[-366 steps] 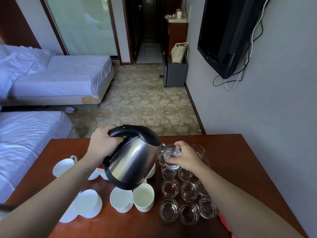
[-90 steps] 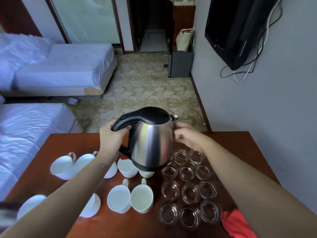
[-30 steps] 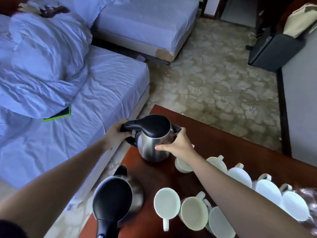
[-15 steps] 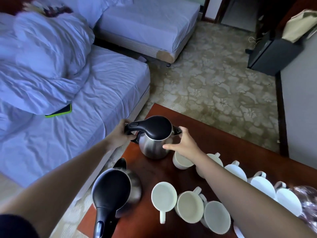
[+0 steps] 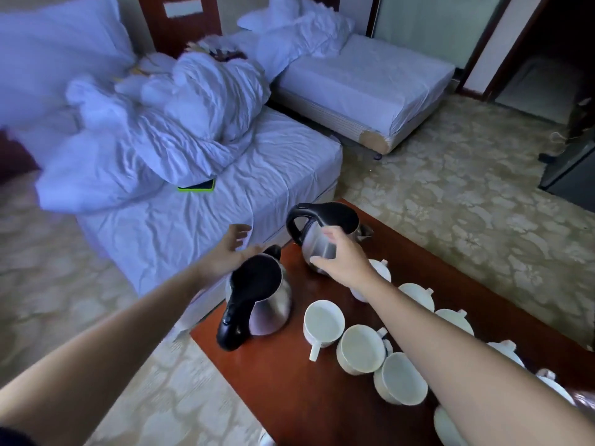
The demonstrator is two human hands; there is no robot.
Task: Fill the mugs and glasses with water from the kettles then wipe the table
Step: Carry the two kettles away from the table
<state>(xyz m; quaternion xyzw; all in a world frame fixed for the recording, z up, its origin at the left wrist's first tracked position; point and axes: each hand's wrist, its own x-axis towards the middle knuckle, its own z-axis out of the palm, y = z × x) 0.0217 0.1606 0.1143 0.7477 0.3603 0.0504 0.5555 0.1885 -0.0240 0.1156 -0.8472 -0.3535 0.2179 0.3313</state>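
At the left end of the dark red-brown wooden table (image 5: 289,397), in the head view, stand two rounded stainless-steel kettles with black plastic lids and handles. The far kettle (image 5: 317,244) sits upright near the table's far corner, its spout pointing away to the right. The near kettle (image 5: 267,309) stands just beside the table's left edge, its handle turned towards the person.

The right hand (image 5: 346,263) cups the far kettle's steel side, thumb low and fingers higher, curved loosely round the body rather than squeezing it. The left hand (image 5: 230,251) hovers wide open with fingers spread and holds nothing. It is just beyond the near kettle, over the edge of the white-sheeted bed (image 5: 225,188), and touches neither handle.

A cluster of white ceramic mugs (image 5: 323,323) stands to the right of the near kettle, running off to the lower right under the right forearm. Their insides look pale and even, and whether water stands in them cannot be told. The glasses are not plainly in view.

With both kettles set down and neither tilted, no pouring is under way; either the filling is over or the person is changing kettles. No cloth is visible, so the wiping appears to be left to do. A green-edged phone (image 5: 197,187) lies on the bed.
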